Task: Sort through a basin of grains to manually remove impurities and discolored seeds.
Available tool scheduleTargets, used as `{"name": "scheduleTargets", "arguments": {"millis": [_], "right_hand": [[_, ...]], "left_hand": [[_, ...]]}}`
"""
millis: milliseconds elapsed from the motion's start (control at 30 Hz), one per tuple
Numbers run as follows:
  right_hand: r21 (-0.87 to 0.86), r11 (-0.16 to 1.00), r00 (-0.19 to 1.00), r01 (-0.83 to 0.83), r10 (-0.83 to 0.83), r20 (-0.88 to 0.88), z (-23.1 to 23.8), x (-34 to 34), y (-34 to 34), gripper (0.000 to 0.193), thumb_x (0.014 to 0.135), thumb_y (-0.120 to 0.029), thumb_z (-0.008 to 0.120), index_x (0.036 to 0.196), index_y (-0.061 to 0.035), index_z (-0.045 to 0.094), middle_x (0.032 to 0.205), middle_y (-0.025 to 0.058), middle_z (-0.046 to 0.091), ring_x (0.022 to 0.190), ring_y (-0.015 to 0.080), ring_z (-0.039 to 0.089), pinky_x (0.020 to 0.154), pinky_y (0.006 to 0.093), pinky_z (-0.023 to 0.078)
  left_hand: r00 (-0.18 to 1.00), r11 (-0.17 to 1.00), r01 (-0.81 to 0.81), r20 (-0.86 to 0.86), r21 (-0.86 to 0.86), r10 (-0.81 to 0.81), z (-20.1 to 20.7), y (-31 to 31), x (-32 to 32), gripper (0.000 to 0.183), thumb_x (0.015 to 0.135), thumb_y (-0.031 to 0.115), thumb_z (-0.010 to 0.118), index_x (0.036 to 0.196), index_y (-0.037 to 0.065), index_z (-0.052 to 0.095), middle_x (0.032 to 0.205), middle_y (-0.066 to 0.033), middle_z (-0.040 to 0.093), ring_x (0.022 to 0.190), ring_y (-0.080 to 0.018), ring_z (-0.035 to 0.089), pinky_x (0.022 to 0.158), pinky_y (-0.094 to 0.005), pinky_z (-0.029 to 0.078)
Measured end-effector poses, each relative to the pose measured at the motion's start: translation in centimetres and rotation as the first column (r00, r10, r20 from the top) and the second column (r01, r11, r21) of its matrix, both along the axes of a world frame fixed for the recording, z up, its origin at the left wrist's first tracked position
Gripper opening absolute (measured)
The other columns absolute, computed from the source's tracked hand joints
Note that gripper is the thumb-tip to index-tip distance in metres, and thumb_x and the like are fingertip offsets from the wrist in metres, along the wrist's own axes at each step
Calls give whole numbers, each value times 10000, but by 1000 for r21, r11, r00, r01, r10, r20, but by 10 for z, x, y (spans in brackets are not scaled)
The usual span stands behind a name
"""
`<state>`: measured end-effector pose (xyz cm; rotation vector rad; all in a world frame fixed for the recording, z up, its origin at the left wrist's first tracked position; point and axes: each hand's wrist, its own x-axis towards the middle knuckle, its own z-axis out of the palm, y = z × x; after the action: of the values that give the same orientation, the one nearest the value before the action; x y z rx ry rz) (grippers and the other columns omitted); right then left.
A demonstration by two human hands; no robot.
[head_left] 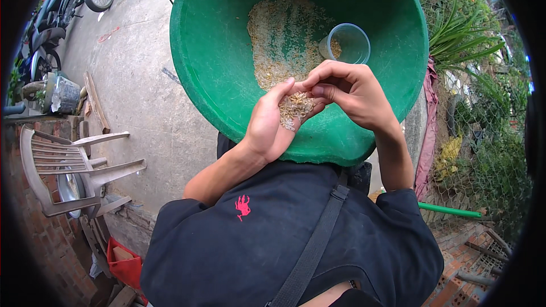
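Observation:
My left hand (263, 125) is cupped, palm up, over the near side of a big green tub (219, 88). A small heap of pale, husked-looking grain (294, 107) lies in its palm. Over the fingertips of that palm is my right hand (361, 95), thumb and forefinger pinched together at the edge of the heap. Whatever sits between those fingertips is too small to make out. More grain (276, 34) spreads thinly across the tub's bottom. A clear plastic cup (364, 45) lies tipped there, with some grain inside it.
The tub's near rim rests against my body. On the left, a plastic armchair (60, 162) lies tipped over on the concrete floor (151, 74), and motorbikes (54, 23) stand beyond. To the right runs a wire fence (475, 119) with plants; a green pole (449, 210) lies nearby.

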<state>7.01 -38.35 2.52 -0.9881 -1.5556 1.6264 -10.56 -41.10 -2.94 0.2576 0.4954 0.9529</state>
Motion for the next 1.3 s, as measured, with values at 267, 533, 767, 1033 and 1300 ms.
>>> {"name": "scheduleTargets", "arguments": {"millis": [267, 533, 767, 1033, 1300], "right_hand": [[-74, 995, 996, 60, -64, -61, 3, 0, 0, 194, 932, 49, 606, 1124, 30, 620, 1018, 88, 677, 946, 148, 680, 795, 271, 588], [172, 983, 993, 58, -75, 91, -3, -2, -2, 218, 901, 111, 600, 1101, 28, 630, 1013, 86, 684, 961, 149, 676, 839, 262, 574], [39, 998, 998, 59, -59, 7, 2, -1, -2, 184, 907, 90, 605, 1086, 49, 623, 1027, 114, 671, 997, 190, 673, 772, 323, 633], [-4, 997, 995, 74, -74, -63, -2, 2, 0, 177, 898, 84, 627, 1071, 41, 626, 1000, 89, 678, 982, 162, 673, 849, 290, 580], [355, 908, 933, 221, -303, 192, 10, 30, 20, 124, 896, 58, 640, 1017, 35, 656, 964, 77, 702, 918, 133, 685, 859, 272, 554]], "left_hand": [[999, 998, 0, -48, -57, -3, -1, -1, 1, 338, 1047, 249, 365, 1149, 25, 595, 1151, -94, 645, 1110, -197, 600, 1017, -395, 450], [996, 996, -39, -84, -80, 32, 3, -2, 2, 297, 1029, 216, 400, 1162, 41, 600, 1127, -79, 660, 1069, -200, 636, 964, -395, 509], [997, 996, -32, -70, -82, 26, -3, -3, 2, 283, 1021, 205, 411, 1165, 51, 599, 1128, -63, 658, 1076, -188, 630, 967, -385, 502], [998, 996, -25, -53, -89, 21, -1, -1, 1, 306, 1027, 190, 384, 1145, 4, 596, 1139, -107, 656, 1107, -235, 626, 1026, -406, 488], [999, 1000, 17, -42, -20, -18, 10, 0, -2, 448, 1040, 213, 341, 1270, -122, 527, 1191, -234, 627, 1157, -353, 610, 1050, -418, 479]]}}
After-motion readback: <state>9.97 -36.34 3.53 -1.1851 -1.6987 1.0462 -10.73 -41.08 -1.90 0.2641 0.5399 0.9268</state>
